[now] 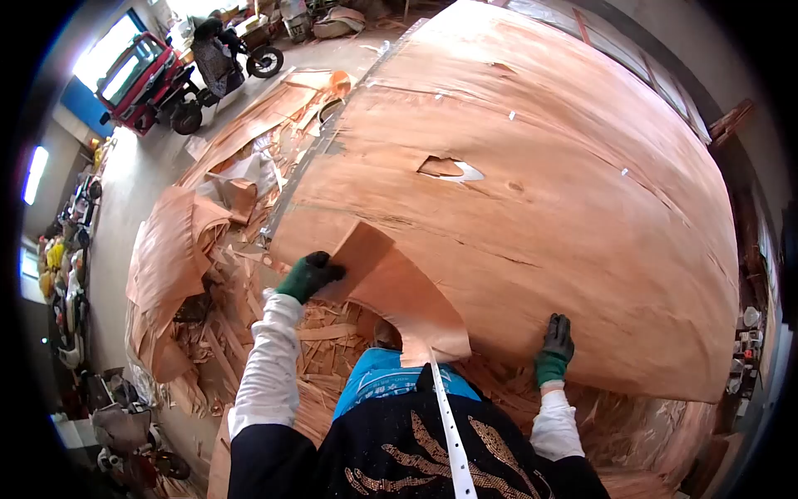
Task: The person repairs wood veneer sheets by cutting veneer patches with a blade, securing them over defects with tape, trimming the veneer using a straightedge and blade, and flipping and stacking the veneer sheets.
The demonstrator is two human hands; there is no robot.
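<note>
In the head view a large thin wood veneer sheet [565, 224] spreads out before me. It has a torn hole [449, 169] with a pale patch at one side, and several cracks along the grain. My left hand [311, 276], in a dark green glove, is closed on the left edge of a separate piece of veneer [399, 287]. This piece curves toward my waist and lies partly over the big sheet's near edge. My right hand [554, 349], gloved alike, rests flat near the sheet's front edge, fingers stretched forward.
Scrap veneer [170, 266] and broken strips pile up to the left and under the near edge. A metal strip [320, 150] runs along the sheet's left side. A red vehicle [137, 79] and a motorbike [220, 62] stand far left. A white perforated strap [449, 432] hangs before me.
</note>
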